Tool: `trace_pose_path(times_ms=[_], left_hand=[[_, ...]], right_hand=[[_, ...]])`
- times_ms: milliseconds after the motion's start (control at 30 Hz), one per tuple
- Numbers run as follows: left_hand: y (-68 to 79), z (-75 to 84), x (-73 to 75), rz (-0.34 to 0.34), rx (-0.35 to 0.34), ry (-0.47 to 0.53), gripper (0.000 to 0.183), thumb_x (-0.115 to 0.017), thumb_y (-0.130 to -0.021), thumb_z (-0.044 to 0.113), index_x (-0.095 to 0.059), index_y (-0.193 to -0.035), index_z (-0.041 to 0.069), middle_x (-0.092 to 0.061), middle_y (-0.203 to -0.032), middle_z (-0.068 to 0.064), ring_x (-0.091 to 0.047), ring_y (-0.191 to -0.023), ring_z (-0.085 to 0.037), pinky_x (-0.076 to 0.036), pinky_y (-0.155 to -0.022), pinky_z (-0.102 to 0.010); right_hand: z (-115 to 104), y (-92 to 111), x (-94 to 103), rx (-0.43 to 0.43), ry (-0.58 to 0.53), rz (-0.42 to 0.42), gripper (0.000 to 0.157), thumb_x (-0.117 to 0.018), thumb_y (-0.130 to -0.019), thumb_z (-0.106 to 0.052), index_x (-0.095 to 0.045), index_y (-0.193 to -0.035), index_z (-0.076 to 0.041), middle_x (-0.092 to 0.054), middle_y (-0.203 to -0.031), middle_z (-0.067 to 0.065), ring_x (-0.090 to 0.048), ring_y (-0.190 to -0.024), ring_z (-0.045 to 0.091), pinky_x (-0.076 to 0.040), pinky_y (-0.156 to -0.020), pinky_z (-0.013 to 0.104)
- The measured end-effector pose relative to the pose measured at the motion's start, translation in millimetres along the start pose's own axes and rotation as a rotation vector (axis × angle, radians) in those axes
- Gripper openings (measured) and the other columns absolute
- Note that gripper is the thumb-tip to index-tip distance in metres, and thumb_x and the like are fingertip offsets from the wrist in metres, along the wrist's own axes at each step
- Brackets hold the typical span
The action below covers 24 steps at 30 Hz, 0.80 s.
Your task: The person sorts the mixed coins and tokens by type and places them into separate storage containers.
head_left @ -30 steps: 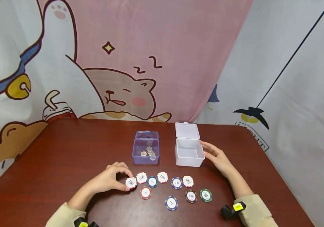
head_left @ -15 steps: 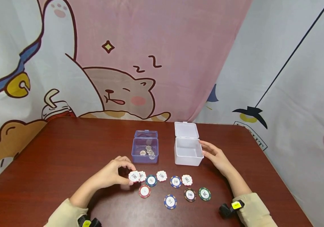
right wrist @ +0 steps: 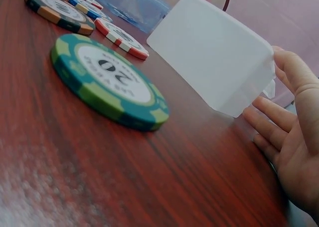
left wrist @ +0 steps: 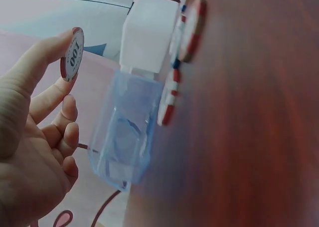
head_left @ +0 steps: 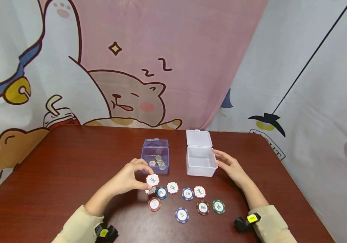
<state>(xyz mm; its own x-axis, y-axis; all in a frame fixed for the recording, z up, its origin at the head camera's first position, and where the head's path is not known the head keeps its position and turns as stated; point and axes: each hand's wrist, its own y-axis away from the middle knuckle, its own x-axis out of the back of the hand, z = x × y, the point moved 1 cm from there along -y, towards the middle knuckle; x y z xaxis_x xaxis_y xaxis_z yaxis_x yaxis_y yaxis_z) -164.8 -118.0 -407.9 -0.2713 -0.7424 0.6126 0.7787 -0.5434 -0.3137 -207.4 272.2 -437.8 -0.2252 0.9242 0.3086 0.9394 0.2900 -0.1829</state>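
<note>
Between thumb and index finger my left hand (head_left: 129,177) pinches a white poker chip (head_left: 152,180) marked 100. In the left wrist view this poker chip (left wrist: 74,55) is well above the table, the other fingers loosely curled below. Another white chip (head_left: 150,191) lies partly hidden under it in the head view. Beside the white box (head_left: 202,171), my right hand (head_left: 231,170) rests its fingertips against the right side. The right wrist view shows the thumb of the right hand (right wrist: 294,132) at the box's rim. The box's lid stands open behind it.
Left of the white box, an open blue clear box (head_left: 144,158) holds several silver coins (head_left: 160,162). Several chips lie on the table (head_left: 79,162), among them a red one (head_left: 154,204), a black one (head_left: 202,208) and a green one (head_left: 218,207).
My left hand has lifted the white poker chip off the table and carried it right and away from me, over another white chip. The right hand stays at the white box.
</note>
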Motion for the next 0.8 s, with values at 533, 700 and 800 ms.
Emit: trace_pose_path(times_ms=[533, 700, 800], left_hand=[[-43.7, 20.7, -8.7, 0.066, -0.027, -0.023, 0.033, -0.082, -0.060, 0.029, -0.066, -0.089, 0.025, -0.055, -0.091, 0.005, -0.044, -0.093, -0.015, -0.037, -0.079, -0.044], [-56.8, 23.1, -15.7, 0.098, -0.015, -0.013, 0.033, -0.083, -0.060, 0.028, -0.067, -0.089, 0.022, -0.057, -0.092, 0.001, -0.042, -0.094, -0.016, -0.035, -0.080, -0.042], [-63.7, 24.1, -21.5, 0.107, 0.001, 0.005, 0.033, -0.083, -0.060, 0.027, -0.067, -0.088, 0.022, -0.056, -0.091, 0.003, -0.041, -0.094, -0.014, -0.034, -0.080, -0.041]], right_hand=[[0.2, -0.1, -0.3, -0.002, -0.011, 0.004, 0.043, -0.051, -0.090, -0.003, -0.041, -0.132, -0.001, -0.043, -0.130, 0.023, -0.039, -0.117, 0.035, -0.040, -0.083, 0.019], [7.0, -1.1, 2.4, 0.007, -0.019, -0.003, 0.043, -0.051, -0.090, -0.003, -0.042, -0.132, -0.002, -0.043, -0.130, 0.022, -0.039, -0.118, 0.033, -0.040, -0.083, 0.020], [15.1, -2.4, 4.4, 0.004, -0.010, 0.001, 0.043, -0.052, -0.090, -0.007, -0.043, -0.133, -0.006, -0.044, -0.130, 0.019, -0.040, -0.118, 0.028, -0.040, -0.084, 0.020]])
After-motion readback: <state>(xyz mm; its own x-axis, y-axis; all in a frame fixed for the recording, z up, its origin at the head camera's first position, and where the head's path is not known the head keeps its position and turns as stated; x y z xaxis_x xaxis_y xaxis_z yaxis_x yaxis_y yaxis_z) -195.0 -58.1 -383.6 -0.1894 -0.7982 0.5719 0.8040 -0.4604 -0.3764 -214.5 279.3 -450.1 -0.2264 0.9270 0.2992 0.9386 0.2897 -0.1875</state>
